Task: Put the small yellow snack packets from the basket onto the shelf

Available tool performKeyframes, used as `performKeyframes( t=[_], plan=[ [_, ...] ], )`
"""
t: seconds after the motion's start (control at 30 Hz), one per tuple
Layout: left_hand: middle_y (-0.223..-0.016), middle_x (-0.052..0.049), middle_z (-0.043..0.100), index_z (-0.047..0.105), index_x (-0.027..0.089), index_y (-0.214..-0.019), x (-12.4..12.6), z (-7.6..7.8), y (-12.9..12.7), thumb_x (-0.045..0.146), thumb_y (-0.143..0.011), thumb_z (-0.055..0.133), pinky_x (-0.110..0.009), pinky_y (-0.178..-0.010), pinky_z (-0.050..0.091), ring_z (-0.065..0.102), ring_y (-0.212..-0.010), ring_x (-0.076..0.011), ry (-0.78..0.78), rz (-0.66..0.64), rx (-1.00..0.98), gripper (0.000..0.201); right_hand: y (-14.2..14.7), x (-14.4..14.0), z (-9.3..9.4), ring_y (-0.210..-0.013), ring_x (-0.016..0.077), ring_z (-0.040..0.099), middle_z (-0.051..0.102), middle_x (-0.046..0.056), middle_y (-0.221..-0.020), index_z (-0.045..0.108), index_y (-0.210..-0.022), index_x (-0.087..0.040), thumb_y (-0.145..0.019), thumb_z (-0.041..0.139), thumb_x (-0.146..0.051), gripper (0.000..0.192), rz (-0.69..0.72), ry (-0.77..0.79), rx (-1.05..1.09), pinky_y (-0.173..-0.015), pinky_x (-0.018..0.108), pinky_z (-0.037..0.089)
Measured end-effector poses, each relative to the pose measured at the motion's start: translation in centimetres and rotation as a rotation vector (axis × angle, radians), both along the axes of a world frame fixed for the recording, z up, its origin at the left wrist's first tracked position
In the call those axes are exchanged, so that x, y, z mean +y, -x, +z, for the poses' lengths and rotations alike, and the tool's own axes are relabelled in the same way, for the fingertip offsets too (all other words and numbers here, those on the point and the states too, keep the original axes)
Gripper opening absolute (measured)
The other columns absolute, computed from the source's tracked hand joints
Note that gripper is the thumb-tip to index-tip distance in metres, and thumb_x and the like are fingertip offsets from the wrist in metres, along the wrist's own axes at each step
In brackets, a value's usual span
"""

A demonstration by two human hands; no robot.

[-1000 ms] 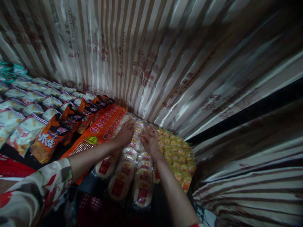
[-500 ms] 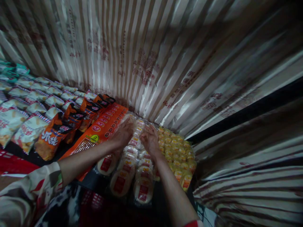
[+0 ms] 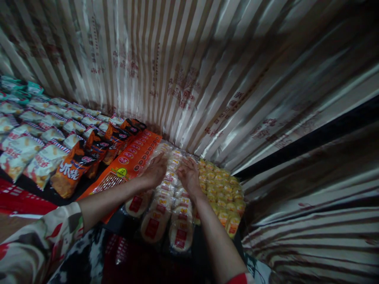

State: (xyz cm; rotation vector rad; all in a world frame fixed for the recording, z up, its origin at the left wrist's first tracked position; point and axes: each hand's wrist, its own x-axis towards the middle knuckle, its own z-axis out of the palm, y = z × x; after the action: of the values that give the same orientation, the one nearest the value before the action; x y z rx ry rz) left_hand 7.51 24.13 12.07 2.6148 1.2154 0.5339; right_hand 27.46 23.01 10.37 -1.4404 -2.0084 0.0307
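While left hand (image 3: 154, 172) lies flat on cake packs (image 3: 161, 205) — right hand (image 3: 188, 176) too, fingers spread; orange box (image 3: 127, 165) beside.

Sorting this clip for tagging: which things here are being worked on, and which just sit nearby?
In hand:
left hand and right hand, both resting flat on the rows of round white red-labelled snack packs

Lying about:
yellow snack packs
long orange pack
orange-and-black crisp bags
white striped crisp bags
striped foil curtain
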Motion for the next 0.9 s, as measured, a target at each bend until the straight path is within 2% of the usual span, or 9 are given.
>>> performKeyframes(
  t=[0.1, 0.17, 0.3, 0.43, 0.63, 0.8, 0.9],
  plan=[
    [-0.138, -0.016, 0.048, 0.058, 0.007, -0.115, 0.0, -0.5, -0.3, 0.01, -0.086, 0.043, -0.048, -0.115, 0.028, 0.014, -0.145, -0.0295, -0.046, 0.019, -0.025, 0.033, 0.0, -0.5, 0.1, -0.127, 0.0266, 0.044, 0.065, 0.012, -0.113, 0.066, -0.078, -0.02, -0.079, 0.063, -0.023, 0.004, -0.051, -0.054, 0.022, -0.108, 0.051, 0.033],
    [-0.137, -0.016, 0.049, 0.058, 0.008, -0.114, 0.0, -0.8, -0.5, 0.011, -0.086, 0.043, -0.049, -0.114, 0.028, 0.015, -0.145, -0.0293, -0.07, 0.036, -0.04, 0.031, 0.1, -1.1, 0.2, -0.13, 0.0276, 0.039, 0.061, 0.012, -0.121, 0.067, -0.079, -0.02, -0.08, 0.064, -0.027, 0.007, -0.057, -0.081, 0.028, -0.106, 0.051, 0.035],
    [-0.135, -0.017, 0.051, 0.055, 0.008, -0.118, -0.1, -1.4, -0.7, 0.011, -0.087, 0.04, -0.049, -0.113, 0.031, 0.019, -0.144, -0.0281, -0.109, 0.082, -0.091, 0.034, 0.1, -2.4, 0.5, -0.134, 0.0286, 0.033, 0.059, 0.01, -0.125, 0.068, -0.076, -0.022, -0.082, 0.064, -0.033, 0.013, -0.024, -0.069, -0.003, -0.106, 0.053, 0.035],
    [-0.134, -0.017, 0.052, 0.053, 0.008, -0.121, -0.2, -1.7, -0.9, 0.012, -0.088, 0.04, -0.049, -0.112, 0.032, 0.022, -0.143, -0.0282, -0.098, 0.098, -0.123, 0.036, 0.2, -3.0, 0.4, -0.134, 0.0289, 0.033, 0.058, 0.01, -0.126, 0.067, -0.074, -0.022, -0.079, 0.065, -0.028, 0.008, -0.013, -0.04, -0.001, -0.106, 0.052, 0.035],
    [-0.136, -0.016, 0.05, 0.059, 0.008, -0.112, -0.6, -0.6, -0.3, 0.015, -0.086, 0.047, -0.051, -0.114, 0.029, 0.017, -0.144, -0.0312, -0.045, 0.114, -0.149, 0.029, 0.7, -2.9, 0.0, -0.132, 0.0281, 0.036, 0.062, 0.011, -0.119, 0.06, -0.067, -0.021, -0.078, 0.058, -0.024, 0.012, -0.055, -0.058, 0.049, -0.104, 0.051, 0.035],
    [-0.145, -0.014, 0.041, 0.067, 0.013, -0.091, -2.2, 0.7, 1.4, 0.02, -0.085, 0.052, -0.052, -0.116, 0.023, 0.011, -0.145, -0.0314, 0.012, 0.014, -0.073, 0.017, 1.2, -3.3, 0.2, -0.132, 0.0279, 0.035, 0.062, 0.013, -0.119, 0.058, -0.066, -0.021, -0.08, 0.056, -0.024, 0.015, -0.075, -0.046, 0.008, -0.105, 0.049, 0.034],
    [-0.149, -0.013, 0.037, 0.067, 0.013, -0.089, -2.9, 1.2, 2.0, 0.021, -0.083, 0.055, -0.053, -0.116, 0.021, 0.01, -0.146, -0.0323, 0.053, -0.035, 0.001, 0.016, 1.3, -3.4, -0.1, -0.133, 0.0281, 0.035, 0.062, 0.013, -0.121, 0.058, -0.068, -0.02, -0.081, 0.054, -0.023, 0.014, -0.107, -0.014, 0.015, -0.104, 0.051, 0.033]
  ],
)
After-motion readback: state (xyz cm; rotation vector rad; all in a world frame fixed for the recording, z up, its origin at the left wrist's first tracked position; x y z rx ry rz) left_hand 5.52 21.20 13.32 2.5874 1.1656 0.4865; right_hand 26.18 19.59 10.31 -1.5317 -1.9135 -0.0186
